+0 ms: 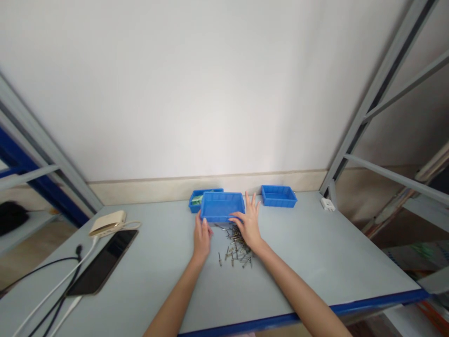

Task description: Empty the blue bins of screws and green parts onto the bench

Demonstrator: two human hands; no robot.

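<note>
A blue plastic bin (221, 206) is tilted toward me above a loose pile of thin metal pieces that look like blind rivets (236, 243). My left hand (202, 236) grips its near left corner, the thumb on the outside and the other fingers partly hidden underneath. At the near right, my right hand (249, 224) has its thumb and index finger at the rim, while its remaining fingers point up and apart. Several rivets lie scattered on the table below the bin, between my two wrists. No rivets show inside the bin.
A second blue bin (196, 206) with something green in it stands behind the held one. Another blue bin (278, 196) sits to the right by the wall. Leftward lie a phone (103, 262), a cream box (108, 223) and cables. A small white object (327, 204) rests far right.
</note>
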